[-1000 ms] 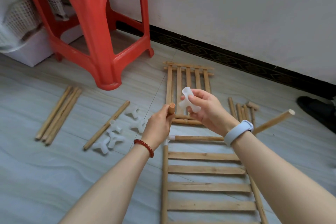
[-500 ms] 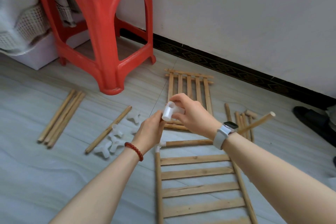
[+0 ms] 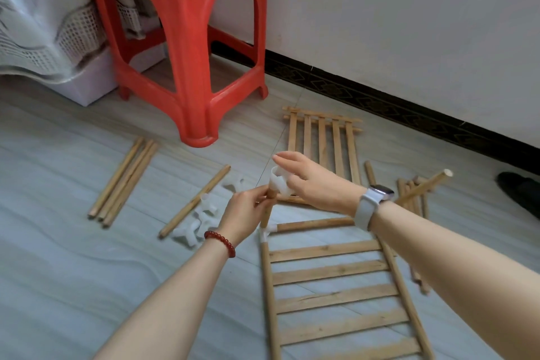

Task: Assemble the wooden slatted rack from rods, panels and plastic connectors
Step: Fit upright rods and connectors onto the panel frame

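Left hand (image 3: 244, 212) fingers pinched round upright rod (image 3: 267, 210), right hand (image 3: 314, 181) fingers straight, pressed on white connector (image 3: 279, 183) capping rod.

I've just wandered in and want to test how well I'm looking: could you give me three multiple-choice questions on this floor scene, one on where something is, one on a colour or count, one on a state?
1. Where do the spare white connectors lie?
A. Under the stool
B. On the floor beside the single rod, left of the left hand
C. On the slatted panel by the wall

2. What colour is the stool?
A. Red
B. Blue
C. White

3. What is the left hand doing?
A. Lying flat on the floor
B. Hanging idle
C. Holding the upright rod

Answers:
1 B: the white pieces sit against the single rod on the floor.
2 A: its legs and seat are plainly red.
3 C: its fingers pinch the rod just under the white connector, while the right hand presses on top with straight fingers.
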The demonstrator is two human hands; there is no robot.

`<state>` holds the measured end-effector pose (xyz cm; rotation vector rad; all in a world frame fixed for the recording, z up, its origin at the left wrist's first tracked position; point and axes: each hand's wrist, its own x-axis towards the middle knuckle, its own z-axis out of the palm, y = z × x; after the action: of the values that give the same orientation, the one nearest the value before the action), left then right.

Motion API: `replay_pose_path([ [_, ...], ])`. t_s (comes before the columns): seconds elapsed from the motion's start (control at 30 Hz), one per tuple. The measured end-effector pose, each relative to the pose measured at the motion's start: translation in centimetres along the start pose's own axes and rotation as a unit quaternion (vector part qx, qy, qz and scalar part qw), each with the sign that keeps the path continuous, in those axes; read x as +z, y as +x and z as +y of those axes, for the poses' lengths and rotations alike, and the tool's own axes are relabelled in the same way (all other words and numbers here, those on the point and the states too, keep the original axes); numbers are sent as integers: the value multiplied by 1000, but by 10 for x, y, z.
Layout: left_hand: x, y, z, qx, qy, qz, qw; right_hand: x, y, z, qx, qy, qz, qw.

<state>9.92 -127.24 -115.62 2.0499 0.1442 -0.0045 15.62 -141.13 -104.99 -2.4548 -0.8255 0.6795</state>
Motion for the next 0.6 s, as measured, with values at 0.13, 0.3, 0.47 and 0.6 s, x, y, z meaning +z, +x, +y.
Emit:
replay_pose_path([
  [0.13,6,-1,-3,14,50,33,998,22,-3,-8,-6,-29,84,996],
  [0.3,9,-3,-5,15,49,54,997,34,1,-7,-49,-116,105,986],
  [0.47,10,1,-9,9,60,30,998,24,5,6,-114,-138,70,981],
  [0.6,11,4,-5,2,62,21,998,18,9,16,-160,-175,69,969],
])
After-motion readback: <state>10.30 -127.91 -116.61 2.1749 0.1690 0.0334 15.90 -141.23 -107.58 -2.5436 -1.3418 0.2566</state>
